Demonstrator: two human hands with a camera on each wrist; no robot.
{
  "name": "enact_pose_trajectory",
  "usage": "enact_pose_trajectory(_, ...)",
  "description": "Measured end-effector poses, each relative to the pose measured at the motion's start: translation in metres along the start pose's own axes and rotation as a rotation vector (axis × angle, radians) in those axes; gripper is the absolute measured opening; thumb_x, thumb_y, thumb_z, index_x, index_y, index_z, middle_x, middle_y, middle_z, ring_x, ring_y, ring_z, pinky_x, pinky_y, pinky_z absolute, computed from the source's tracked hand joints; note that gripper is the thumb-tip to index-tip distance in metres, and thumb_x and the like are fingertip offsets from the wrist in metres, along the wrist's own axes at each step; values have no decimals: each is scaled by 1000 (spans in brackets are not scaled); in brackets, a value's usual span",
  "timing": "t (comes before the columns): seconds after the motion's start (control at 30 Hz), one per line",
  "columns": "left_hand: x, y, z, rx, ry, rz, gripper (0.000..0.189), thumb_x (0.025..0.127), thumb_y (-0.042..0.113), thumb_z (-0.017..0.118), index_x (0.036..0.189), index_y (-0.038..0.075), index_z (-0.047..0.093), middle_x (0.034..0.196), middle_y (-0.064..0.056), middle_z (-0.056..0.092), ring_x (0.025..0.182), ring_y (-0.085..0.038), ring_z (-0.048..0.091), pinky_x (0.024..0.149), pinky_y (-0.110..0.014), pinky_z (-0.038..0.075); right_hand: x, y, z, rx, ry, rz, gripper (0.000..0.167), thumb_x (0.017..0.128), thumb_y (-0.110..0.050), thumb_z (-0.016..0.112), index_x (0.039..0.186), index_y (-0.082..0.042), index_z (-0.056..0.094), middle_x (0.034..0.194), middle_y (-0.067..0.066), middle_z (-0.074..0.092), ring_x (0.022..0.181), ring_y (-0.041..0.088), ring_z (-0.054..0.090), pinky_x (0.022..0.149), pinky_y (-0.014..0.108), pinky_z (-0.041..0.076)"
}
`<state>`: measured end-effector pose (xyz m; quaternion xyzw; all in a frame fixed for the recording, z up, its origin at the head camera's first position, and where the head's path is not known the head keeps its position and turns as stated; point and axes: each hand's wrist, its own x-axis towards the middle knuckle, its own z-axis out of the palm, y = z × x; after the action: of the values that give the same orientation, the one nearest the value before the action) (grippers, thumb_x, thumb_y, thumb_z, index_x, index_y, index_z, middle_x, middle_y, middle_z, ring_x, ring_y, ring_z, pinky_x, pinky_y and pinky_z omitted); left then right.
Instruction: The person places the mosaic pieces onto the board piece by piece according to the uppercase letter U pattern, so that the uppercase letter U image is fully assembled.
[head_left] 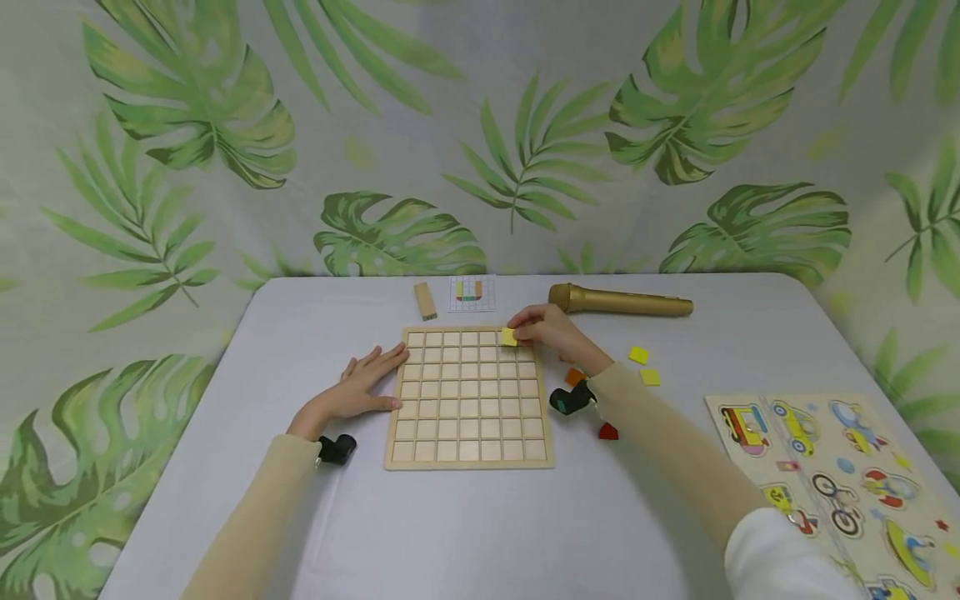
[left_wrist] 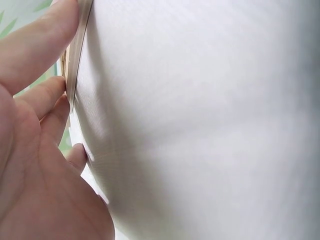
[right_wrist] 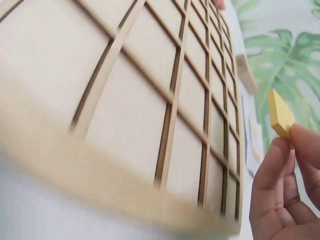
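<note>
A square wooden grid board lies on the table in the head view. My right hand pinches a yellow square tile between thumb and fingertips, over the board's far right corner. In the right wrist view the same tile is held on edge, apart from the grid. My left hand rests at the board's left edge, fingers spread and touching the frame. The left wrist view shows that hand against the wooden rim. The grid's visible cells hold no tiles.
Behind the board are a small wooden block, a pattern card and a gold microphone. Right of it lie yellow tiles, an orange tile and a red piece. A picture puzzle board occupies the right front.
</note>
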<state>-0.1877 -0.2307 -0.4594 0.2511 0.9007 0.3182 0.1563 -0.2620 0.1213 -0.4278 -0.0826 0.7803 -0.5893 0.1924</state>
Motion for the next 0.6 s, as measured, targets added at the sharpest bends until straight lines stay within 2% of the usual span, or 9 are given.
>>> enact_pose_trajectory(0.07, 0, 1, 0, -1, -2, -3, 83, 90, 30, 67, 153, 5, 19, 159, -14, 9, 142, -42, -6, 104, -64, -13, 5, -2, 11, -3, -16, -6, 19, 89, 0, 63, 106, 8, 64, 89, 6, 65, 78, 14, 62, 81, 34, 51)
enact_pose_trajectory(0.23, -1, 2, 1, -11, -2, -5, 83, 90, 31, 67, 153, 6, 19, 159, -14, 9, 142, -41, -6, 104, -63, -13, 15, -7, 37, 21, -64, -34, 16, 90, 2, 62, 105, 8, 64, 88, 6, 65, 78, 14, 61, 78, 32, 51)
enact_pose_trajectory(0.5, -1, 2, 0, -5, 3, -11, 83, 89, 32, 68, 153, 6, 20, 159, -14, 10, 142, -42, -5, 104, -63, -12, 31, -17, 74, 34, -71, -53, 13, 88, 5, 62, 100, 9, 65, 90, 12, 65, 77, 18, 63, 75, 32, 53)
enact_pose_trajectory(0.6, -1, 2, 0, 3, 3, -17, 83, 89, 32, 67, 153, 6, 20, 159, -14, 10, 142, -42, -4, 104, -64, -12, 36, -18, 88, -12, -70, -54, 11, 88, 3, 63, 98, 6, 67, 93, 13, 66, 80, 20, 65, 76, 31, 53)
